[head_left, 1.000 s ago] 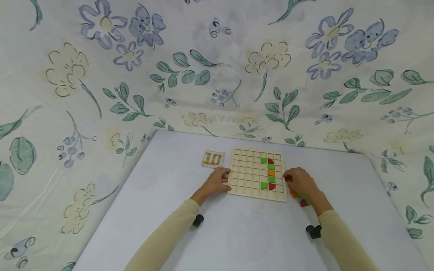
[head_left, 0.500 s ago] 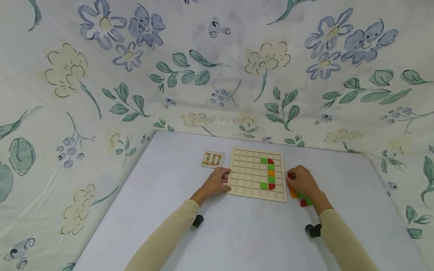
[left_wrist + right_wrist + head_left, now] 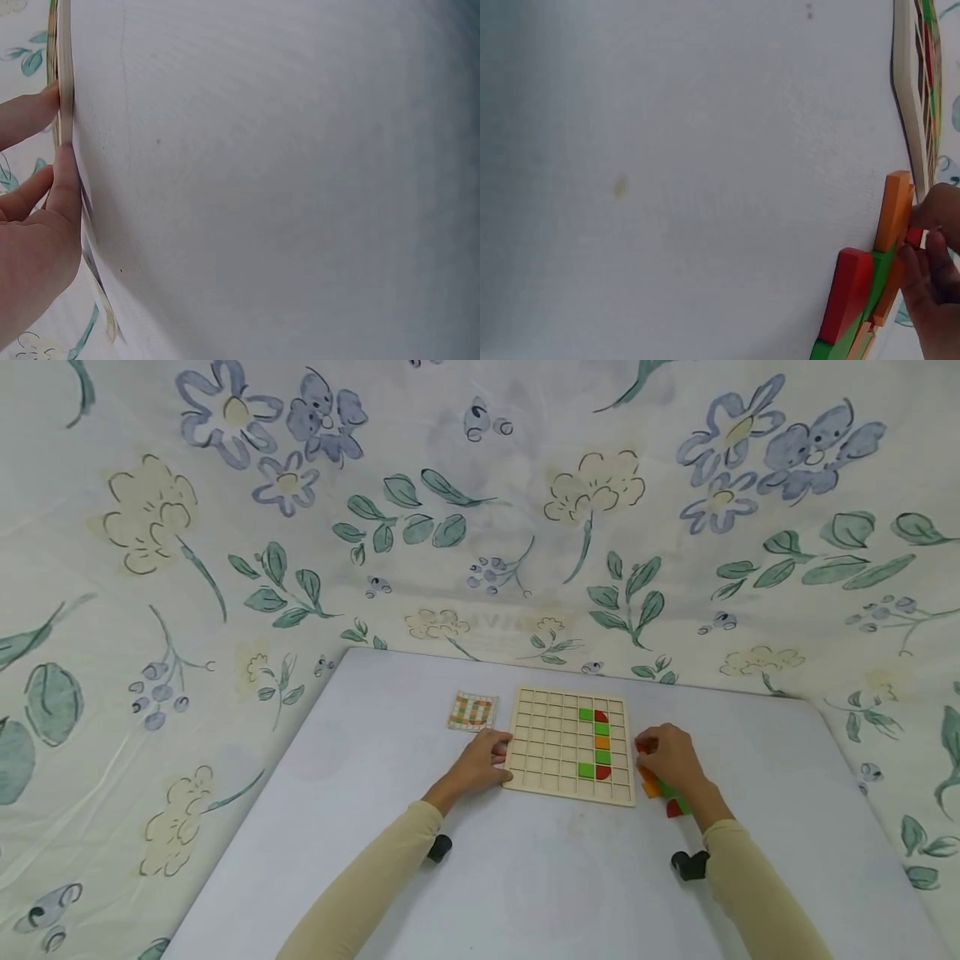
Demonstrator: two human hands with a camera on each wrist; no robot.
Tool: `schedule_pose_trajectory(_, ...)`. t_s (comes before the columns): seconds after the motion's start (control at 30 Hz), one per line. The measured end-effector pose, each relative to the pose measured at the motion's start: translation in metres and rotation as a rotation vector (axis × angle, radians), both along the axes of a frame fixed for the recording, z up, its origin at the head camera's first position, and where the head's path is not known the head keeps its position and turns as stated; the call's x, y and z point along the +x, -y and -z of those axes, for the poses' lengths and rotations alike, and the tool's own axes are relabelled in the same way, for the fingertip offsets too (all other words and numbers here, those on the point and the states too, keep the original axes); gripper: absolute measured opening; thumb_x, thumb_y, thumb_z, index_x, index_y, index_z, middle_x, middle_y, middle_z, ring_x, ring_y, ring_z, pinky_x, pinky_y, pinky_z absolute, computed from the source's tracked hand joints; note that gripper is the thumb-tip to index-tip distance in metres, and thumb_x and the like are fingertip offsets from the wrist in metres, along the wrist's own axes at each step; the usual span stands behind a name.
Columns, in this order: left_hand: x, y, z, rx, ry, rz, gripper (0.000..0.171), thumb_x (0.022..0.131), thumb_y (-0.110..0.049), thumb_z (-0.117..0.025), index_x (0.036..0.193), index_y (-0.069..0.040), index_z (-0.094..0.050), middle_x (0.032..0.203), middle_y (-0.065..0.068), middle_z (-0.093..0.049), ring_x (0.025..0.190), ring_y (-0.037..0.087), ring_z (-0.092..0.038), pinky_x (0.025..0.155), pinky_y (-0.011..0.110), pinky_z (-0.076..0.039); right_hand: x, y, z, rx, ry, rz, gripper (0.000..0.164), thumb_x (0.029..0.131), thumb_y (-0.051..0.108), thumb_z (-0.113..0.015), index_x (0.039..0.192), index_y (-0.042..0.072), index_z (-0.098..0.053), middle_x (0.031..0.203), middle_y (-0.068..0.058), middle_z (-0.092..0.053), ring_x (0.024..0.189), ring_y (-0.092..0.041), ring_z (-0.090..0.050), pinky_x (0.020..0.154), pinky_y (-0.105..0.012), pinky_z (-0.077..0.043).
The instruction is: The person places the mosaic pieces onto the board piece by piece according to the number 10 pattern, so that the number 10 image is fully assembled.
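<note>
A pale wooden grid board (image 3: 545, 741) lies on the white table, with green, red and orange pieces set in cells toward its right side. My left hand (image 3: 472, 764) holds the board's left edge near its front corner; in the left wrist view, the fingertips (image 3: 51, 96) touch the board's side (image 3: 66, 45). Just right of the board, my right hand (image 3: 673, 758) pinches a red piece (image 3: 914, 237), partly hidden by the fingers. Beneath and beside that hand lie loose orange pieces (image 3: 893, 211), green ones and a red one (image 3: 846, 292).
A small card (image 3: 472, 712) with a coloured grid pattern lies behind the left hand, left of the board. Black devices (image 3: 690, 865) sit at both wrists. Floral cloth (image 3: 480, 527) hangs behind and beside the table (image 3: 555, 893).
My right hand has drawn slightly away from the board's right edge, fingers still round the red piece. The left hand and the board have stayed in place.
</note>
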State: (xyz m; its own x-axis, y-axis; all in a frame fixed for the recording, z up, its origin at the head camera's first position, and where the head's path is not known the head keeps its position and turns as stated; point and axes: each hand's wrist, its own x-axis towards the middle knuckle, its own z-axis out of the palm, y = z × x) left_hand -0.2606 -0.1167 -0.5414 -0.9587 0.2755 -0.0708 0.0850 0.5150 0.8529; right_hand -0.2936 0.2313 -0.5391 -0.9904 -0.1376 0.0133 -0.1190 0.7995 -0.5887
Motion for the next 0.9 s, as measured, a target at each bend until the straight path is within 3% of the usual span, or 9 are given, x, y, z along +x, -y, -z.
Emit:
schedule_pose_trajectory(0.1, 0.001, -0.001, -0.001, 0.0, 0.002, -0.003, 0.066, 0.075, 0.009, -0.077, 0.135, 0.006, -0.049, 0.128, 0.017, -0.046, 0.109, 0.027, -0.054, 0.093, 0.024, -0.053, 0.0, -0.001, 0.0, -0.014, 0.008, 0.014, 0.02, 0.082, 0.006, -0.071, 0.1, -0.004, -0.069, 0.097, -0.017, -0.057, 0.09, -0.031, -0.05, 0.08, -0.04, -0.053)
schedule_pose_trajectory(0.33, 0.0, -0.002, -0.001, 0.001, -0.008, -0.002, 0.065, 0.075, 0.01, -0.077, 0.134, 0.007, -0.049, 0.128, 0.018, -0.046, 0.109, 0.027, -0.054, 0.092, 0.023, -0.053, -0.001, -0.003, 0.0, 0.02, 0.05, 0.002, 0.037, 0.086, 0.007, -0.067, 0.121, -0.005, -0.063, 0.107, -0.019, -0.058, 0.094, -0.032, -0.053, 0.085, -0.044, -0.056)
schedule_pose_trajectory(0.47, -0.001, -0.001, 0.0, -0.012, -0.009, -0.002, 0.065, 0.076, 0.009, -0.077, 0.135, 0.006, -0.049, 0.128, 0.017, -0.046, 0.109, 0.026, -0.054, 0.092, 0.024, -0.053, -0.002, 0.001, -0.003, 0.107, 0.034, -0.055, 0.027, 0.088, 0.007, -0.066, 0.112, -0.006, -0.068, 0.102, -0.018, -0.057, 0.09, -0.031, -0.052, 0.083, -0.043, -0.055)
schedule_pose_trajectory(0.67, -0.001, -0.001, 0.0, -0.013, -0.015, -0.004, 0.064, 0.075, 0.009, -0.077, 0.134, 0.006, -0.05, 0.127, 0.017, -0.046, 0.108, 0.025, -0.053, 0.092, 0.024, -0.053, -0.003, 0.008, -0.006, 0.23, -0.013, -0.087, 0.025, 0.084, 0.01, -0.07, 0.103, -0.006, -0.068, 0.087, -0.013, -0.057, 0.08, -0.028, -0.05, 0.072, -0.039, -0.052)
schedule_pose_trajectory(0.9, 0.0, -0.001, 0.002, -0.014, -0.013, 0.006, 0.064, 0.076, 0.008, -0.077, 0.134, 0.006, -0.05, 0.127, 0.017, -0.046, 0.108, 0.026, -0.053, 0.092, 0.022, -0.053, -0.003, 0.012, -0.008, 0.18, -0.043, -0.057, 0.023, 0.083, 0.01, -0.073, 0.1, -0.004, -0.07, 0.087, -0.012, -0.062, 0.081, -0.027, -0.052, 0.071, -0.038, -0.054)
